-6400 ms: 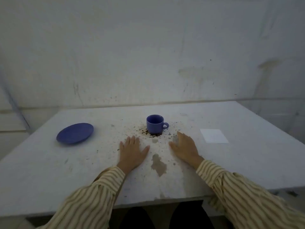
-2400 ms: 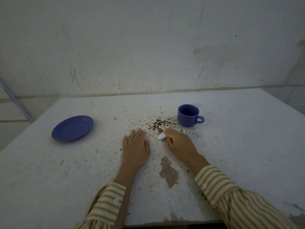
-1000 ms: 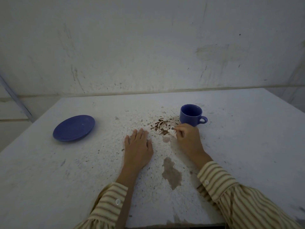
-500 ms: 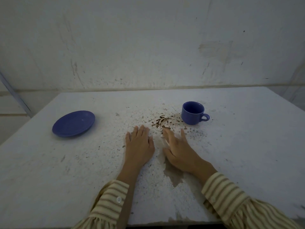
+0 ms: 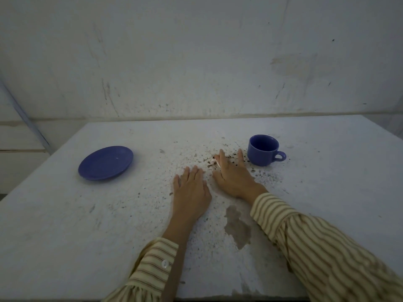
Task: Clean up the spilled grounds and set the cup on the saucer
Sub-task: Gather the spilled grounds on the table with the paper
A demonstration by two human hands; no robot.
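A blue cup [image 5: 263, 152] stands upright on the white table [image 5: 65, 225], handle to the right. The blue saucer [image 5: 106, 162] lies apart from it at the left. Dark coffee grounds [image 5: 267, 177] are scattered between and in front of them. My right hand [image 5: 234, 176] lies flat over the thickest patch, just left of the cup, pressing a white napkin [image 5: 216, 161] whose edge peeks out by the index finger. Beside it, my left hand [image 5: 192, 190] rests palm down on the table, empty, fingers apart.
A brown-grey stain [image 5: 237, 225] marks the table near the front edge, between my forearms. A scuffed white wall [image 5: 196, 62] rises right behind the table's far edge.
My right hand slid forward with the napkin over the grounds, toward the cup. Earlier the cup was shifted from the middle to the right. My left hand stayed put.
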